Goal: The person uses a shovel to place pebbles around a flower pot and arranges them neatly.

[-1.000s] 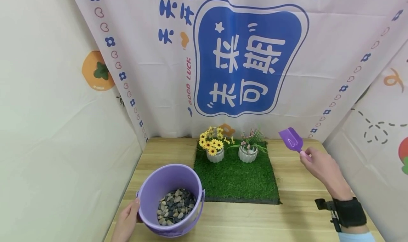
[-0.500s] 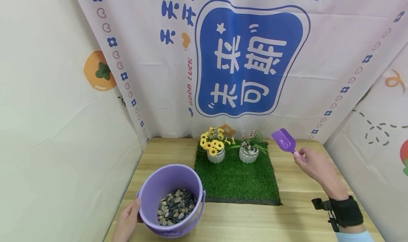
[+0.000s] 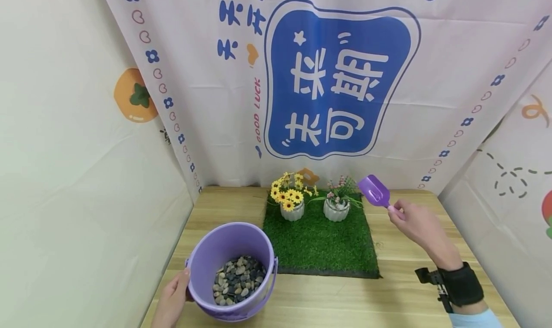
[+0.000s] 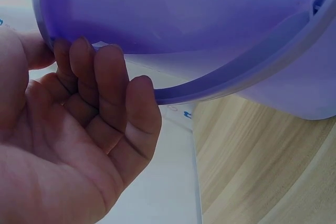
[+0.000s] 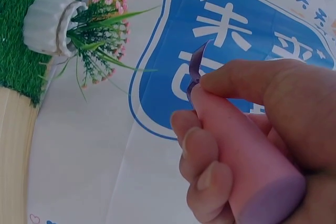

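A purple bucket (image 3: 258, 299) stands at the front left with several grey, tan and dark pebbles (image 3: 239, 280) in it. My left hand (image 3: 171, 294) holds its left side. In the left wrist view, curled fingers (image 4: 142, 108) hook over the bucket's lowered handle (image 4: 220, 82), the thumb up at the wall. To the right, my right hand (image 3: 416, 222) grips a small purple shovel (image 3: 375, 191) in the air, its blade pointing toward the back left. Seen from the right wrist, fingers wrap the shovel's pink handle (image 5: 241, 156); the blade shows nearly edge-on.
A green turf mat (image 3: 321, 246) lies mid-table. On its back part stand a white pot of yellow flowers (image 3: 292, 211) and a white pot of pink flowers (image 3: 335, 210). A printed cloth (image 3: 224, 126) hangs behind the wooden table (image 3: 327, 301), with pale walls at both sides.
My right hand has carried the shovel steadily left, from beyond the mat to near the pink flowers. My left hand and the bucket have stayed put.
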{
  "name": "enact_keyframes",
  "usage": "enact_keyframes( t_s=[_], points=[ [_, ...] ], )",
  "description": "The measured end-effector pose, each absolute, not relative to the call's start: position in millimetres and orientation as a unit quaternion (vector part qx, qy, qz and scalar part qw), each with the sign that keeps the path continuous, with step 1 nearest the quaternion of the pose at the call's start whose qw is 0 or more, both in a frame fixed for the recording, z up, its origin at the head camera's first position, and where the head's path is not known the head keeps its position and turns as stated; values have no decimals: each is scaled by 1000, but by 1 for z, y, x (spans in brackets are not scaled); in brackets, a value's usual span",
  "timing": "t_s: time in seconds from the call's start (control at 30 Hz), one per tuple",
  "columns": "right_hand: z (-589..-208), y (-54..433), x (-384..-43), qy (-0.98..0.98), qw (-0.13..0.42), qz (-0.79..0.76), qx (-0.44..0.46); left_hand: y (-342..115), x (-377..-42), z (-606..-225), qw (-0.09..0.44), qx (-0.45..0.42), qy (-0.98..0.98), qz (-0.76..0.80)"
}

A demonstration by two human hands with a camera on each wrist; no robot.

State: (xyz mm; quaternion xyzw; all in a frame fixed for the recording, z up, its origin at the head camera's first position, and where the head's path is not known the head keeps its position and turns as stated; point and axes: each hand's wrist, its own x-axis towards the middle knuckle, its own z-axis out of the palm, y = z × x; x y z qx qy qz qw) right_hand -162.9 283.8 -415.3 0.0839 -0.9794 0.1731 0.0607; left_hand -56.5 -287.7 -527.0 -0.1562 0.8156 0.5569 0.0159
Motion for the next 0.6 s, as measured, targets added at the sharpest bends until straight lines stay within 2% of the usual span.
enact_keyframes(
  t_s=[0.6],
  points=[
    [-406,257,-173,-977,34,187,95,-286,-56,-525,18,-162,808,566]
  ],
)
